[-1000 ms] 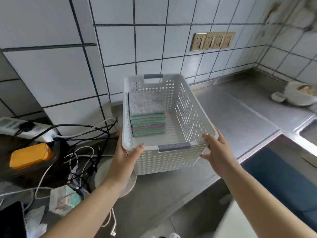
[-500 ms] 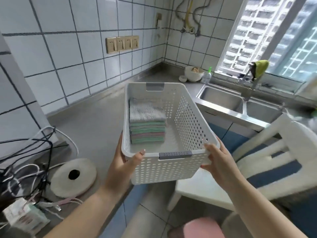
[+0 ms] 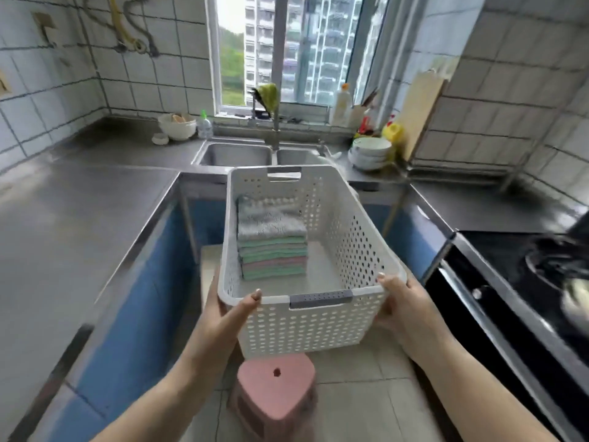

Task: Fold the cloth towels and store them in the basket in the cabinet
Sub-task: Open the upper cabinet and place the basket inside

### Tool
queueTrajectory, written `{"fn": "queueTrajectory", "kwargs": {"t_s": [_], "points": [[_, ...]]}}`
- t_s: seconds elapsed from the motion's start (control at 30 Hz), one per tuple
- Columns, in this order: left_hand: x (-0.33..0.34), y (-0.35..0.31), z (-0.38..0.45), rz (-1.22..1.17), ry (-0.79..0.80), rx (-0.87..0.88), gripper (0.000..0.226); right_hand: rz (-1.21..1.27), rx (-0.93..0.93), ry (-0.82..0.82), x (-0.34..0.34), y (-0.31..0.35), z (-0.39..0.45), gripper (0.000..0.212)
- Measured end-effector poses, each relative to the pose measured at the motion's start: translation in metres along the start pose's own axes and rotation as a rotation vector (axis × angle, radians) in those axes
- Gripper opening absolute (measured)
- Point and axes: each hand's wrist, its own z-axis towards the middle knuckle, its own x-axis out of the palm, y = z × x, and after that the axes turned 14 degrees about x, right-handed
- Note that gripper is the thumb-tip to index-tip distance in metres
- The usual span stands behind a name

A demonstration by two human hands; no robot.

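The basket (image 3: 347, 247) is white perforated plastic, rectangular, with a grey grip strip on the near short wall and a grey-topped handle slot on the far one. It is held in the air above the tiled floor, over a pink stool (image 3: 276, 386), in the gap between the steel counter (image 3: 70, 212) on the left and the black stove (image 3: 522, 282) on the right. Its long axis runs away from the person toward the double sink (image 3: 237, 154) under the window; the open top faces up, roughly level.

Inside, against the left wall, lies a neat stack of folded towels (image 3: 272, 240): grey on top, green and pink layers beneath. The right half of the floor is bare.

The left hand (image 3: 223, 317) clasps the near left corner, thumb hooked over the rim, the other fingers hidden behind the wall. The right hand (image 3: 403, 311) clasps the near right corner, thumb on the rim, fingers curled around the outside.
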Motion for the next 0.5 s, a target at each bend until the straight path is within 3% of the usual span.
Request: {"fn": "queueTrajectory", "kwargs": {"t_s": [0.17, 0.33, 0.4, 0.5], "points": [[0.103, 0.01, -0.025, -0.082, 0.15, -0.061, 0.063, 0.062, -0.001, -0.195, -0.102, -0.002, -0.075, 0.024], [0.195, 0.004, -0.029, -0.157, 0.296, -0.066, 0.063, 0.123, -0.007, -0.365, -0.177, 0.008, -0.14, 0.024], [0.228, -0.003, -0.027, -0.197, 0.322, -0.063, 0.059, 0.143, -0.035, -0.387, -0.199, 0.016, -0.163, 0.04], [0.275, -0.014, -0.018, -0.249, 0.364, -0.051, 0.048, 0.117, -0.083, -0.397, -0.229, 0.031, -0.198, 0.091]]}}
